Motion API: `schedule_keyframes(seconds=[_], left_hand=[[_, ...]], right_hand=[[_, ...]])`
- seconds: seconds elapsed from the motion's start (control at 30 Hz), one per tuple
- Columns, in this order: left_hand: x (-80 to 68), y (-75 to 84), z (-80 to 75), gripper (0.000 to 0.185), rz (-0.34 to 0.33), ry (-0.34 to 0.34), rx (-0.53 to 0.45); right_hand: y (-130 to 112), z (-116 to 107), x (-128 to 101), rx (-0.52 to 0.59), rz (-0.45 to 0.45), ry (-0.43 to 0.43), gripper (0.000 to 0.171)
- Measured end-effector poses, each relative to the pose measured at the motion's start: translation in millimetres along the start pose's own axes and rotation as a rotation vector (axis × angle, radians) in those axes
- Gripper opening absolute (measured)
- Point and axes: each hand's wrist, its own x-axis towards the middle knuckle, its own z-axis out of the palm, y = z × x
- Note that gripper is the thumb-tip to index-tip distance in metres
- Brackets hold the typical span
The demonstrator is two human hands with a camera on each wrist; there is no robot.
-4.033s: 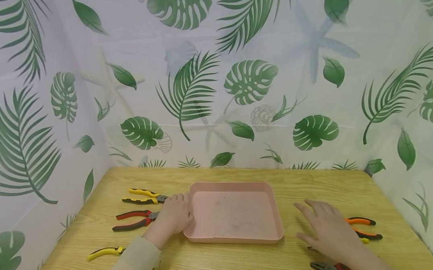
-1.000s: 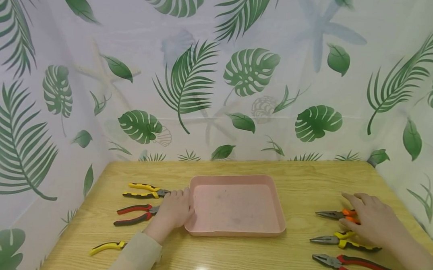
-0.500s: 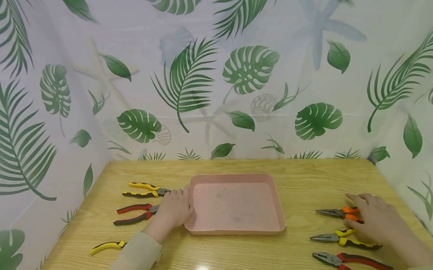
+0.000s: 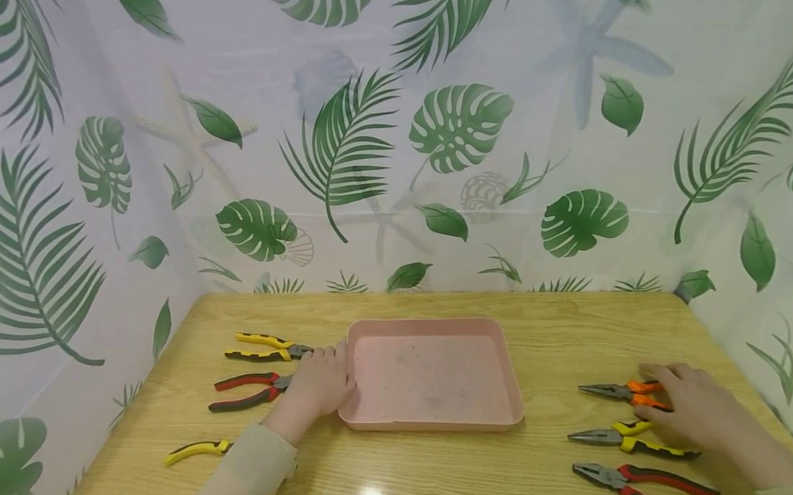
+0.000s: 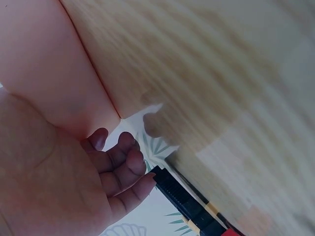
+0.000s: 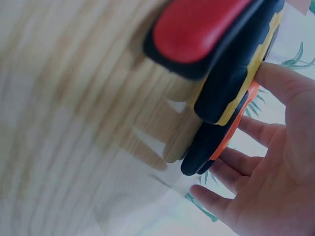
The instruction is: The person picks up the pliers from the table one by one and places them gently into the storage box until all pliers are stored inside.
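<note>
A pink tray (image 4: 510, 385) sits in the middle of the wooden table (image 4: 426, 470). My left hand (image 4: 320, 384) rests with loosely curled fingers against the tray's left side (image 5: 44, 64), holding nothing; the nose of the red-black pliers (image 4: 251, 391) lies right beside it. My right hand (image 4: 685, 404) lies with fairly straight fingers on the handles of the orange pliers (image 4: 619, 391). In the right wrist view those fingers (image 6: 231, 169) spread beside the orange handle (image 6: 221, 142), with the thumb by a yellow-black handle (image 6: 236, 73).
Yellow-black pliers (image 4: 269, 347) and yellow-handled pliers (image 4: 195, 451) lie left of the tray. Right of it lie yellow-black needle-nose pliers (image 4: 627, 438) and red-black pliers (image 4: 645, 486). Leaf-print curtains (image 4: 400, 166) close in three sides.
My right hand has slid rightward to the orange pliers' handles, uncovering the three right-hand pliers. In the last second it barely shifted. The left hand has stayed by the tray.
</note>
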Motion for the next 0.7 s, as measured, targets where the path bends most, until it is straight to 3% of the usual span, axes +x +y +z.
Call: schedule_keyframes(seconds=[0.37, 0.7], left_hand=[[2.1, -0.7, 1.3, 0.034, -0.003, -0.009, 0.007], [5.7, -1.8, 4.0, 0.037, -0.012, -0.021, 0.001]], right_hand=[[-2, 1, 5, 0.047, -0.008, -0.053, 0.062], [-2, 1, 11, 0.054, -0.005, -0.020, 0.047]])
